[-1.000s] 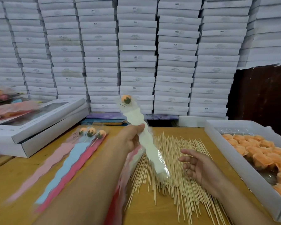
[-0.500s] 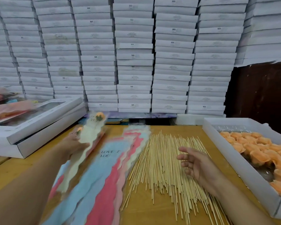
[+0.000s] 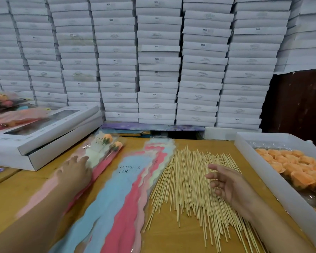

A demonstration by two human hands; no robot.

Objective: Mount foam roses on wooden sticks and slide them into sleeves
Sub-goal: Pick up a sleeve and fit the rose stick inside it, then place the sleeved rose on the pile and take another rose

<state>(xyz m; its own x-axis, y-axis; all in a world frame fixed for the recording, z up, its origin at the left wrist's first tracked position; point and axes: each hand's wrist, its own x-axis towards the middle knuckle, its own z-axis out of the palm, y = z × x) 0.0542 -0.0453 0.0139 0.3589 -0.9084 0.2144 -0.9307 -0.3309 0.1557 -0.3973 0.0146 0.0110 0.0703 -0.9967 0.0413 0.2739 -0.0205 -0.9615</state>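
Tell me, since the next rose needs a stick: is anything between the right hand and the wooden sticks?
Nothing visible. The right hand hangs open directly over the wooden sticks, which lie bare on the table.

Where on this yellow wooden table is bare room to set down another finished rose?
Bare wood lies left of the finished sleeved roses, in front of the white window box. A narrow strip runs behind the empty pastel sleeves. Crowded: the bamboo sticks and the white tray of orange foam roses.
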